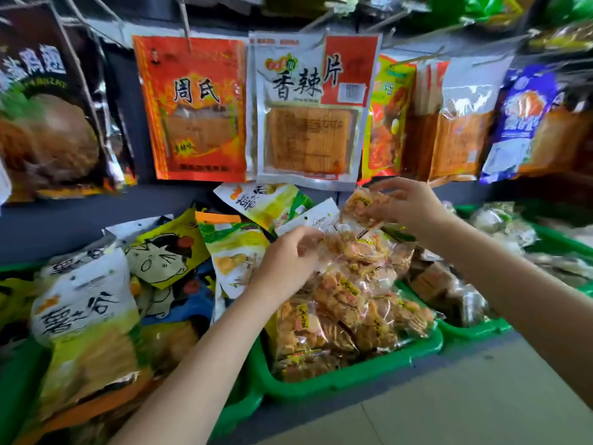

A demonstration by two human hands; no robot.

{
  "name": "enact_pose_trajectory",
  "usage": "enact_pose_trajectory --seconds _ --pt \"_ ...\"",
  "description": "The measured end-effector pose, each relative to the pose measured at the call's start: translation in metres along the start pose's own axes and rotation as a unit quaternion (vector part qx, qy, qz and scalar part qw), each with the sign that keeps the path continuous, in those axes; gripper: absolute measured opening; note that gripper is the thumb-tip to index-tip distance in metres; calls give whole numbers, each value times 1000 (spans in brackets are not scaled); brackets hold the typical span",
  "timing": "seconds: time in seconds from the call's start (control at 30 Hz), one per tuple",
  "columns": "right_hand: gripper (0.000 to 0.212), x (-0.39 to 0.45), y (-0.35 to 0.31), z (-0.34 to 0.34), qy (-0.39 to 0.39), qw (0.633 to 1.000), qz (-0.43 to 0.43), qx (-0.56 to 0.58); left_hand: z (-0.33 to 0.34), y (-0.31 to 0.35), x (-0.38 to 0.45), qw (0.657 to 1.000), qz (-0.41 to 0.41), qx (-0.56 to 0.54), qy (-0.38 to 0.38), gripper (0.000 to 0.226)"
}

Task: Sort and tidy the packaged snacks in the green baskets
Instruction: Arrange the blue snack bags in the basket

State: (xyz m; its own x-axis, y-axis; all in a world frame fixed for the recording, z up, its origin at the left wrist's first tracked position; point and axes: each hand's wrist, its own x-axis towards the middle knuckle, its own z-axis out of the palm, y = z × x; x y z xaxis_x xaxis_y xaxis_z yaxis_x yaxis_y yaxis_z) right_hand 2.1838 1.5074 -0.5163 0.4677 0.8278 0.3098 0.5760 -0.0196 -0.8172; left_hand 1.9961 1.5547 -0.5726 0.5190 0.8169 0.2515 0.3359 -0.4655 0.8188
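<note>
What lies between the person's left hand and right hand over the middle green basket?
In the head view, clear packets of orange crackers piled in the middle green basket fill the stretch between the left hand and the right hand, which pinches one raised packet.

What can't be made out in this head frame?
- Floor of the middle green basket, head view: buried under clear snack packs.
- Left basket: cut off by the frame's left edge and covered by yellow-white bags.
- Far-right basket: contents blurred, cut off at the right edge.
- Left hand grip: its fingertips are smeared by motion.
- Right hand pinches a small snack pack; label unreadable.
</note>
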Motion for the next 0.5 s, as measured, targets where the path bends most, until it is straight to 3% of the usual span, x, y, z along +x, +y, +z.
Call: enact_pose_trajectory --seconds 0.07,0.13,0.23,0.3,0.4,0.5 --pt "36 11 11 -21 7 1000 15 16 10 -3 11 996 -44 20 -69 43" --pt "38 19 22 -35 10 999 26 24 18 -4 19 979 -60 130 -148 67" --pt "27 23 44 -28 25 999 24 26 30 -12 20 894 -86 361 -250 96" --pt "19 23 54 -12 38 999 8 26 37 -22 13 859 -134 400 -289 110" --pt "20 28 58 16 26 999 -34 2 42 -28 7 870 -141 388 -271 113" --pt "46 27 61 48 -116 975 -77 -175 40 -32 7 882 -119 380 -251 106"
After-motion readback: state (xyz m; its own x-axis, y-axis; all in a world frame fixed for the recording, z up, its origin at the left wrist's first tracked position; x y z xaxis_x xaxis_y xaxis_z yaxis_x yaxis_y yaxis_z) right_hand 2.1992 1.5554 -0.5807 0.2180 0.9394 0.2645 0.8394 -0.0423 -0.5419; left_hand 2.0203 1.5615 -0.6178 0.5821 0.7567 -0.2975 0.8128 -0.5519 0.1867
